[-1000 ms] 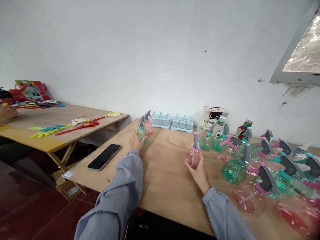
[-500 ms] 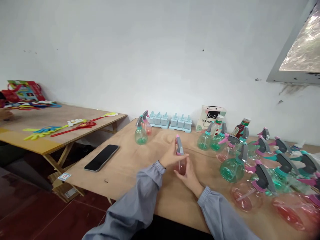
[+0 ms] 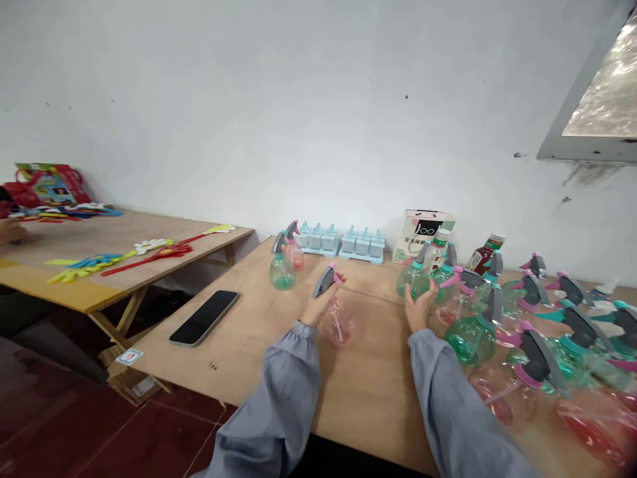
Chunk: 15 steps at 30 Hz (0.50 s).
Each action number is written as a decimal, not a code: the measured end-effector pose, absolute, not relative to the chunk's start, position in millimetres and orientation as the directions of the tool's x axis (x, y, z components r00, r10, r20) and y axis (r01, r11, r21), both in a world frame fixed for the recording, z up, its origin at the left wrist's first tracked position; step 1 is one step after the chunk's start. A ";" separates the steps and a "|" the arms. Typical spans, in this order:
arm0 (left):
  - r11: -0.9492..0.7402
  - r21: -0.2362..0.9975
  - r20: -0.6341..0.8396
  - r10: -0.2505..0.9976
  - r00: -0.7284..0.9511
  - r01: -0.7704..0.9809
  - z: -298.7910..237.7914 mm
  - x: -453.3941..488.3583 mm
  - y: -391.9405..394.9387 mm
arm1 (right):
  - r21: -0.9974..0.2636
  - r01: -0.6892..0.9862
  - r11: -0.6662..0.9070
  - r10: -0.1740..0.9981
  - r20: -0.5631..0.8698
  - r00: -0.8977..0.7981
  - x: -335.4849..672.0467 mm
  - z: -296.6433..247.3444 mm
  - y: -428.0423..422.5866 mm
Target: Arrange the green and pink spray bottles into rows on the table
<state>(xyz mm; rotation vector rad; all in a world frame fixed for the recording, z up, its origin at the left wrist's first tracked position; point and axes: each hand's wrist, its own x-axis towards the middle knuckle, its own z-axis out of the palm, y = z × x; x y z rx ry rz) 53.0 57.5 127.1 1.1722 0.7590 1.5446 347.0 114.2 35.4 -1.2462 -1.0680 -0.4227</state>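
Observation:
A clear pink spray bottle (image 3: 340, 325) with a grey and pink trigger head is in the middle of the table. My left hand (image 3: 320, 302) is closed round its neck and head. Farther right, my right hand (image 3: 419, 307) has its fingers apart at the lower part of a green spray bottle (image 3: 414, 275); whether they touch it I cannot tell. Behind my left hand stand another green spray bottle (image 3: 282, 272) and, partly hidden by it, a pink one (image 3: 294, 255).
Several pink and green spray bottles (image 3: 470, 340) crowd the table's right side. Light-blue popsicle moulds (image 3: 362, 245), a printed box (image 3: 423, 229) and a red-brown bottle (image 3: 485, 255) line the wall. A phone (image 3: 204, 318) lies left. Another person's hand (image 3: 10, 231) rests at the neighbouring table (image 3: 114, 285).
My right hand has let go of the pink spray bottle and moved right to the green one. My left hand has shifted left with the pink bottle.

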 end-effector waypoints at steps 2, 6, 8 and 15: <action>-0.231 0.905 0.266 0.963 0.050 -0.356 124.2 48.2 58.2 | -0.583 0.757 0.294 0.295 0.809 0.508 354.4 32.5 126.7; -0.060 0.883 0.212 0.936 0.280 -0.466 121.3 47.5 54.2 | -0.650 0.714 0.261 0.393 0.747 0.537 360.1 26.8 138.1; -0.028 0.872 0.217 0.916 0.336 -0.488 120.9 51.3 51.9 | -0.659 0.705 0.260 0.425 0.734 0.529 360.5 25.8 138.1; -0.060 0.824 0.209 0.956 0.205 -0.563 121.3 61.3 48.8 | -0.614 0.729 0.304 0.481 0.759 0.439 342.9 15.8 99.2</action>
